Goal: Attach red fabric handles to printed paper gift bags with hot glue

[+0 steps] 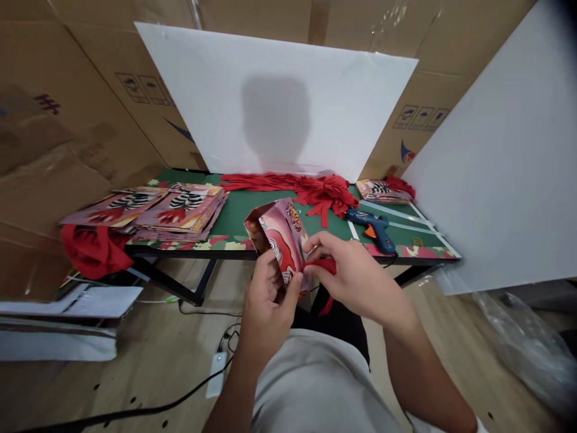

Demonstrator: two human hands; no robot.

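Note:
In front of me, tilted over the table's near edge, is a pink printed paper box (295,231), folded up and open at its left end. My left hand (270,294) grips its lower part, the thumb on the near face and the fingers partly hidden behind. My right hand (342,267) pinches a red fabric strip (325,264) against the right side of the box. The strip's tail hangs below that hand. Whether its tip goes into the box or only touches it, I cannot tell.
On the green table (265,201) lie flat printed sheets (180,213) in stacks at left, red strips (322,191) at the back, a blue glue gun (374,228) and a smaller stack (381,191) at right. More red fabric (95,249) hangs at the left corner. Cables cross the floor.

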